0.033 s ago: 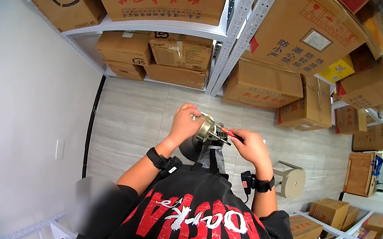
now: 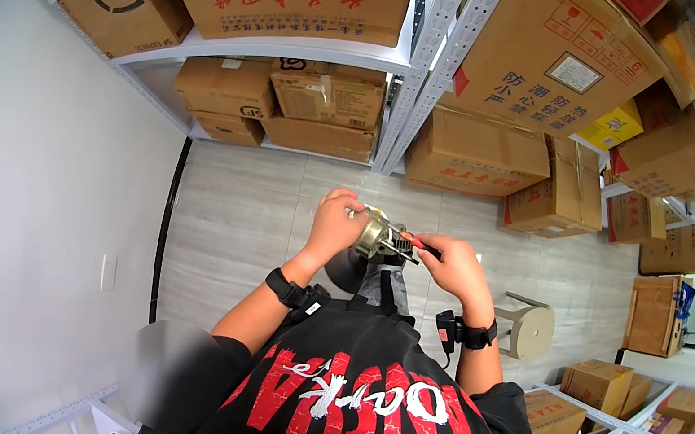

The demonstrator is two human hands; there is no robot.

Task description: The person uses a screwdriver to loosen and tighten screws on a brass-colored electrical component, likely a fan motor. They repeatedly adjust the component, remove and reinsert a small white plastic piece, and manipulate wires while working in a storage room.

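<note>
Round metal part [image 2: 373, 236] held by the left hand [image 2: 335, 224]; red-and-black-handled tool [image 2: 429, 248] held by the right hand [image 2: 456, 269].
The part is positioned between the hands, just ahead of the black shirt [image 2: 369, 393]; its left side is clasped by curled left fingers; the handle is pinched by the right fingers; the tool's tip cannot be made out; the part is best braced firmly, with pressure applied squarely so slipping is avoided.
</note>
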